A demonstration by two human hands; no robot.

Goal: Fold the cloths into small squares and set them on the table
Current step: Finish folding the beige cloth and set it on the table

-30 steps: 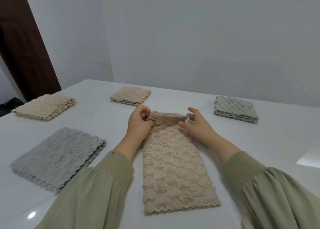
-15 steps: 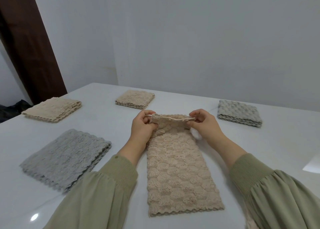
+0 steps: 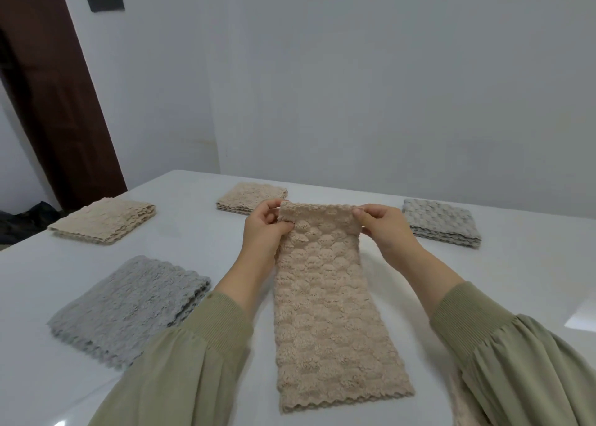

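Note:
A beige textured cloth (image 3: 329,322), folded into a long narrow strip, lies on the white table (image 3: 483,280) in front of me, its scalloped near end toward me. My left hand (image 3: 264,232) pinches the strip's far left corner and my right hand (image 3: 387,229) pinches its far right corner. The far end is lifted off the table and stands up between my hands.
Folded cloths lie around: a grey stack (image 3: 129,309) at near left, a beige stack (image 3: 103,221) at far left, a beige square (image 3: 250,196) behind my left hand, a grey square (image 3: 442,222) at far right. A dark door (image 3: 54,87) stands left.
Both hands have closed on the strip's far corners and raised that end higher off the table. The right hand went from open beside the cloth to pinching it.

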